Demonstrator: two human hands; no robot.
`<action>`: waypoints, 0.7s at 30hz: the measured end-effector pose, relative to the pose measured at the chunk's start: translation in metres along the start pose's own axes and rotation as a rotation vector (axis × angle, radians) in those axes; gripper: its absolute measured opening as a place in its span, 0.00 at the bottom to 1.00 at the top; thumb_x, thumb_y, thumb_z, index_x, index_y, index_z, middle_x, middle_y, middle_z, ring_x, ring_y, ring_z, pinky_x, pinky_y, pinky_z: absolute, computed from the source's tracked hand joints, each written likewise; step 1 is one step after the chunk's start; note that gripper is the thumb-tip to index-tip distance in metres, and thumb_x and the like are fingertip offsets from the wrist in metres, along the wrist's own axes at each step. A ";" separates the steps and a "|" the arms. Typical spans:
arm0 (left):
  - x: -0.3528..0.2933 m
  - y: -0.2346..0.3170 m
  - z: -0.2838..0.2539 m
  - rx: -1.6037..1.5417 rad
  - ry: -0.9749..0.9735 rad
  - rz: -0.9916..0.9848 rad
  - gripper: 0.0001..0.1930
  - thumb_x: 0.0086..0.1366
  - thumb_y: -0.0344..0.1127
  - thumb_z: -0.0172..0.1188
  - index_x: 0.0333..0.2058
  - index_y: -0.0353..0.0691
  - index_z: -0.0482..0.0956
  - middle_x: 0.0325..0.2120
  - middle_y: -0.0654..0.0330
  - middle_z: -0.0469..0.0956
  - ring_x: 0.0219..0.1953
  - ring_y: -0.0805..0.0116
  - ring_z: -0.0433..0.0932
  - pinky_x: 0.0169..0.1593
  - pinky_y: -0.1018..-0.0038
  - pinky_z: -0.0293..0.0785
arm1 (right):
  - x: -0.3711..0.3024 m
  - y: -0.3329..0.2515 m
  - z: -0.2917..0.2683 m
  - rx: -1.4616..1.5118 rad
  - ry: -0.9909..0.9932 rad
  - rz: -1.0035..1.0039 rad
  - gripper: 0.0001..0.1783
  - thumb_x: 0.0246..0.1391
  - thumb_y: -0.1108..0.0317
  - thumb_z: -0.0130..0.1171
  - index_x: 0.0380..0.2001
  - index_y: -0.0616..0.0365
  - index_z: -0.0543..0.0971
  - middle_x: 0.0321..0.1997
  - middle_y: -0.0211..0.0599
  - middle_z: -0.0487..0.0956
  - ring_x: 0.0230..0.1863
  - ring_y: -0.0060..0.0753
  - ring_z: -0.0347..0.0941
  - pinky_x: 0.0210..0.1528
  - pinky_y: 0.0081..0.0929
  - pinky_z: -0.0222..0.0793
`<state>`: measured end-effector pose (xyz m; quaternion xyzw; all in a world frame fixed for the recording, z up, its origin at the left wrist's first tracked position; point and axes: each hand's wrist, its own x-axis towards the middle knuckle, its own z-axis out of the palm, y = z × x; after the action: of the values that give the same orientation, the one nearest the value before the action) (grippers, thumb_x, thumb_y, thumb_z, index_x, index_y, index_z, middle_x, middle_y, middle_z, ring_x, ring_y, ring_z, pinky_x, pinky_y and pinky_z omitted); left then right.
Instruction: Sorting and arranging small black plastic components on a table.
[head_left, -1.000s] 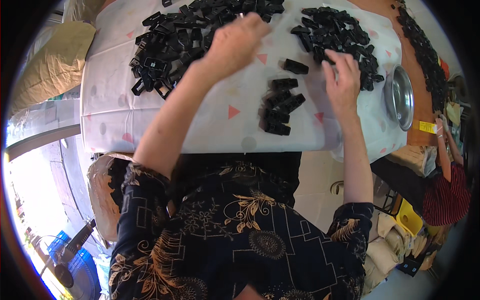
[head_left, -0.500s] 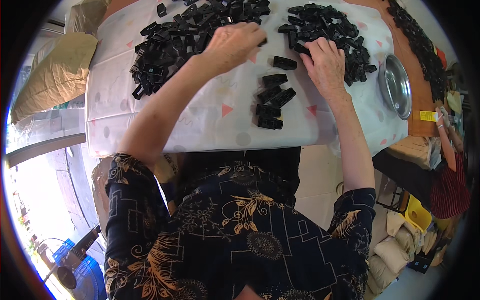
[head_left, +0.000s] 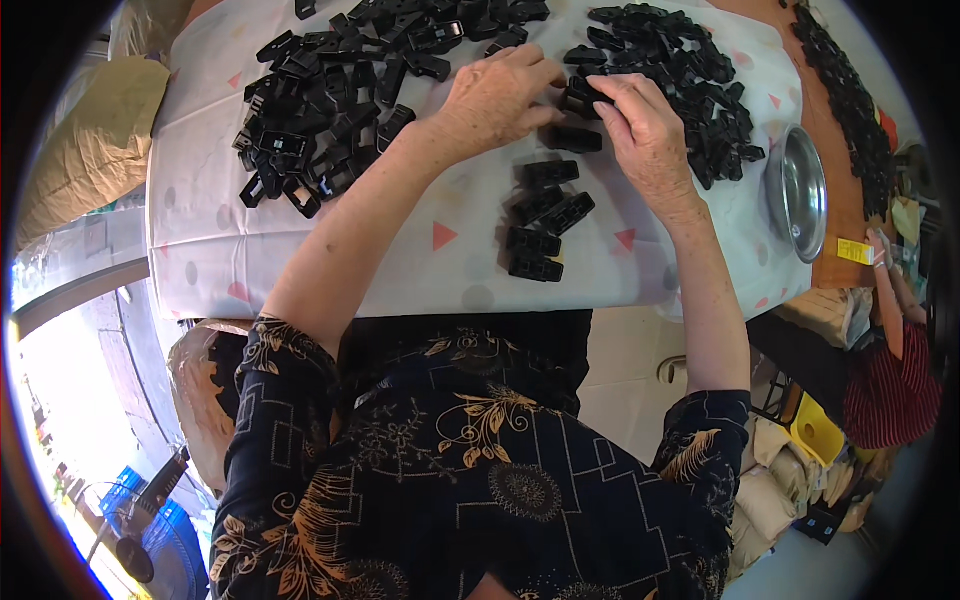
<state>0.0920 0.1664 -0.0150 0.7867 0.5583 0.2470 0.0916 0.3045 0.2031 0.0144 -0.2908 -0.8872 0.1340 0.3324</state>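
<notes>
**Both hands meet on one black clip between the two piles**

Left hand and right hand are together at the far middle of the table, fingertips pinching the same black plastic clip. Both hands are closed on it; the clip sits just off the near-left edge of the right pile.

Counts:
- 2 loose piles of black clips: left pile far left, right pile far right. Too many pieces and too much overlap to count.
- 5 finished clips in a row running near from the hands, plus 1 more right under the hands, so 6 laid out.
- 1 metal bowl at the right, on the cloth edge.
- 1 strip of more black parts on the brown surface far right.
- 1 other person in a red striped top, lower right, hands not involved.

Versus half a second ago: left hand has come right, out of the left pile, to meet the right hand. Right hand has stayed at the right pile's edge and now has the clip between both sets of fingers. Row of laid-out clips is unchanged; the bowl hasn't moved.
</notes>
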 end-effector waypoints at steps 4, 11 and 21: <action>-0.001 0.006 0.000 -0.083 0.014 -0.049 0.16 0.57 0.43 0.67 0.45 0.51 0.80 0.40 0.62 0.75 0.48 0.58 0.78 0.48 0.62 0.77 | -0.001 0.002 -0.003 -0.053 -0.055 -0.039 0.15 0.53 0.82 0.61 0.45 0.61 0.80 0.41 0.38 0.79 0.42 0.39 0.77 0.44 0.29 0.74; -0.002 0.006 0.002 -0.115 0.022 -0.058 0.15 0.57 0.42 0.67 0.44 0.53 0.81 0.39 0.63 0.75 0.45 0.59 0.79 0.47 0.62 0.78 | -0.005 0.002 -0.001 -0.240 -0.131 -0.137 0.19 0.49 0.81 0.63 0.47 0.60 0.81 0.41 0.36 0.78 0.43 0.39 0.76 0.46 0.32 0.73; -0.001 0.000 0.008 -0.103 0.064 -0.025 0.16 0.57 0.43 0.67 0.44 0.50 0.81 0.39 0.63 0.75 0.43 0.59 0.79 0.46 0.62 0.75 | -0.009 -0.001 -0.004 -0.368 -0.185 -0.177 0.20 0.53 0.78 0.59 0.51 0.60 0.79 0.46 0.34 0.77 0.49 0.37 0.74 0.53 0.32 0.67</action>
<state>0.0962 0.1665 -0.0223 0.7657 0.5571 0.2992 0.1173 0.3124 0.1970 0.0136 -0.2537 -0.9455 -0.0336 0.2014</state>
